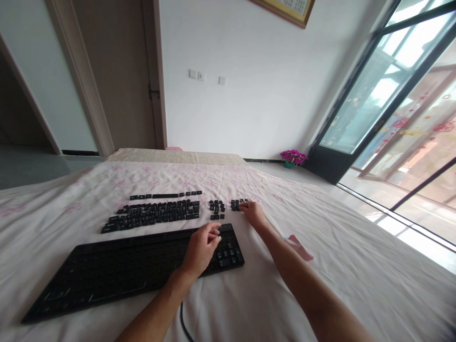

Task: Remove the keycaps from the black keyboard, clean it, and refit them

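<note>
A black keyboard (131, 261) lies tilted across the bedsheet, its left and middle part stripped of keycaps. Keycaps sit in the number pad (228, 254) at its right end. Over that end is my left hand (202, 247), fingers curled together; whatever is between them, if anything, is too small to make out. My right hand (253, 213) reaches farther out, thumb and fingertips pinched on a keycap at a small group of loose black keycaps (234, 204). Left of it lie another small cluster (216, 206) and a large set of keycaps (156, 212) in rows.
A long spacebar (165, 195) lies in a row with other keycaps. Beside my right forearm rests a pink cloth-like piece (299, 248) on a pale stick. The keyboard's cable (183, 318) runs toward me. The pale floral sheet (342, 266) has folds. Purple flowers (293, 156) stand beyond.
</note>
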Demonstrator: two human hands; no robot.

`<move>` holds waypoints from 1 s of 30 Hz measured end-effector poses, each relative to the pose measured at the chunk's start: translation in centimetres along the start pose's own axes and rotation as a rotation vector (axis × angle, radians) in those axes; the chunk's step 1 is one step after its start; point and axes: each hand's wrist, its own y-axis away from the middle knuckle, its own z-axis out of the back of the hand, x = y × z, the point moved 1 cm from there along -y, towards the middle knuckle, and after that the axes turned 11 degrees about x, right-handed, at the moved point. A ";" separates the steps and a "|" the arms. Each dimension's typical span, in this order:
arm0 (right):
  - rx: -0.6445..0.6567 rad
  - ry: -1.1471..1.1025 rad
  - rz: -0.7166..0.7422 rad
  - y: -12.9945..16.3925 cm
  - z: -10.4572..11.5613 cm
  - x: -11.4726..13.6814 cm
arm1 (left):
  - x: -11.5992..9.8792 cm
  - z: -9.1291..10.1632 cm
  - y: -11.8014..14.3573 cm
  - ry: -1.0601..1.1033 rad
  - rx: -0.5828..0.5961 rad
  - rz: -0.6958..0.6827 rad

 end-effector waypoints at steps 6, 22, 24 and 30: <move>-0.027 -0.048 0.019 1.5 1.3 1.6 | 0.1 0.1 0.0 -0.032 0.000 -0.010; 0.466 -0.453 0.261 11.7 4.1 7.8 | -0.8 0.0 0.4 -0.169 0.065 -0.072; 0.481 -0.476 0.256 11.7 3.7 7.6 | -0.8 0.0 0.4 -0.169 0.073 -0.076; 0.474 -0.472 0.277 11.7 3.0 7.4 | -0.6 -0.1 0.4 -0.171 0.095 -0.078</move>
